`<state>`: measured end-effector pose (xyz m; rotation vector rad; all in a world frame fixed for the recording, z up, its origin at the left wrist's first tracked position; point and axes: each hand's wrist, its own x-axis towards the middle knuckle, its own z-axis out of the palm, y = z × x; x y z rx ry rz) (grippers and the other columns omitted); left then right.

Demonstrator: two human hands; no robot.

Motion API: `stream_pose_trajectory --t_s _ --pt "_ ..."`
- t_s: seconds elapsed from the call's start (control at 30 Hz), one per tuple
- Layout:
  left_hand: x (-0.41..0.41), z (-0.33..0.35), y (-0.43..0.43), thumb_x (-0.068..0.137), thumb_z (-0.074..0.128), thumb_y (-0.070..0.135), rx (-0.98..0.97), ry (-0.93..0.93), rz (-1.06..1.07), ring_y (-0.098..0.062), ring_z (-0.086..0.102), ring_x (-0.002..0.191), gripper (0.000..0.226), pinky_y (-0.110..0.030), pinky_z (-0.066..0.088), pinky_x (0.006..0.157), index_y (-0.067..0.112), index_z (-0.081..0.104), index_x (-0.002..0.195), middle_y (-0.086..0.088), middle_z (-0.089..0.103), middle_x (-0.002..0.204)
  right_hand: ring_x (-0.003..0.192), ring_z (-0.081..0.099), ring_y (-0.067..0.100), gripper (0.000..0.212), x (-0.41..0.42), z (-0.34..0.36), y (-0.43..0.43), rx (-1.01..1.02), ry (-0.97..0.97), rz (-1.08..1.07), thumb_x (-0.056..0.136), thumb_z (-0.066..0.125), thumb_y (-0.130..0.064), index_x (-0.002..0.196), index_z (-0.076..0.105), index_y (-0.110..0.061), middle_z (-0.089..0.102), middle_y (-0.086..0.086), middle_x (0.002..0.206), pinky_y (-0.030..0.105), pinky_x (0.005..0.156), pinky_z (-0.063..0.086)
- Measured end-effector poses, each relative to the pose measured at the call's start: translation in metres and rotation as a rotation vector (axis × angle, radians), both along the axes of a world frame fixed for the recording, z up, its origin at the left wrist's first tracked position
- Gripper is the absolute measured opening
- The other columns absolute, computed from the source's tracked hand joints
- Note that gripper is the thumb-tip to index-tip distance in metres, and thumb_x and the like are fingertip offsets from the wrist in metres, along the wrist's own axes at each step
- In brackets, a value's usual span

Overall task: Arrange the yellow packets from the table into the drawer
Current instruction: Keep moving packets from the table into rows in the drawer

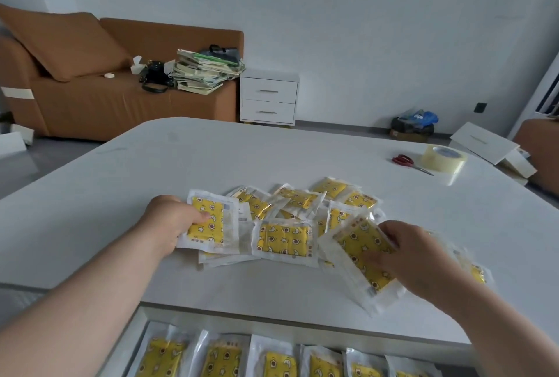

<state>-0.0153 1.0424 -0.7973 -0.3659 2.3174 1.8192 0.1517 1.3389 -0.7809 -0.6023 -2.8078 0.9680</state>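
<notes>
Fingers [202, 216] of the left hand [169, 222] are curled round a yellow packet [211, 227] at nine o'clock of the pile [298, 199]; a second packet [360, 243], tilted, is pinched by the right hand [414, 252] at four o'clock. A row [278, 361] is already laid in the open drawer [142, 328] at six o'clock. Slick wrappers may be let slip, and overlapping neighbours could be dragged off the table [272, 150] edge.

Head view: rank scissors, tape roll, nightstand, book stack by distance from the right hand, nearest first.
From the right hand:
1. Scissors and tape roll, far right of the table; too close to call.
2. Nightstand, on the floor beyond the table.
3. Book stack, on the sofa, farther left.
</notes>
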Motion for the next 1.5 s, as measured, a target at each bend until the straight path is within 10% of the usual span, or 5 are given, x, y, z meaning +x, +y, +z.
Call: stream_pose_trajectory --t_s 0.17,0.53,0.8,0.97,1.5 --pt "0.002 0.015 -0.007 0.078 0.066 -0.015 0.104 0.028 0.012 -0.018 0.062 0.035 0.017 -0.033 0.050 0.031 -0.002 0.056 0.074 -0.017 0.064 0.074 0.072 0.071 0.031 0.007 -0.004 -0.001 0.013 -0.456 0.128 -0.221 0.078 0.078 -0.011 0.083 0.073 -0.010 0.076 0.008 0.072 0.046 0.079 0.057" --pt "0.004 0.022 0.003 0.080 0.069 -0.006 0.171 0.023 -0.043 -0.029 0.066 0.072 0.011 -0.039 0.057 0.060 -0.004 0.062 0.088 -0.020 0.068 0.087 0.073 0.071 0.031 0.013 -0.024 -0.002 0.007 -0.577 0.154 -0.416 0.077 0.080 -0.011 0.084 0.070 -0.006 0.074 0.012 0.078 0.042 0.073 0.060" --pt "0.004 0.020 0.022 0.074 0.079 0.004 -0.005 0.078 -0.151 -0.031 0.071 0.081 0.013 -0.050 0.055 0.085 0.007 0.070 0.084 -0.013 0.074 0.083 0.057 0.043 0.016 0.020 -0.056 -0.004 -0.025 0.076 -0.013 -0.327 0.082 0.057 -0.019 0.069 0.046 -0.007 0.049 0.002 0.067 0.023 0.047 0.030" --pt "0.005 0.020 0.027 0.076 0.078 0.005 -0.063 0.119 -0.187 -0.033 0.070 0.086 0.011 -0.052 0.053 0.089 0.009 0.071 0.084 -0.012 0.075 0.085 0.109 0.052 0.028 0.034 -0.062 -0.009 -0.029 0.272 -0.176 -0.271 0.088 0.044 -0.026 0.114 0.051 -0.004 0.058 0.009 0.114 0.033 0.093 0.040" --pt "0.015 0.021 0.038 0.081 0.072 0.003 -0.171 0.232 -0.389 -0.024 0.072 0.072 0.013 -0.035 0.056 0.071 0.013 0.071 0.089 -0.003 0.076 0.076 0.081 0.070 0.014 0.045 -0.046 -0.017 -0.016 -0.497 0.401 -0.260 0.080 0.077 -0.014 0.114 0.056 -0.035 0.072 -0.007 0.097 0.037 0.077 0.060"
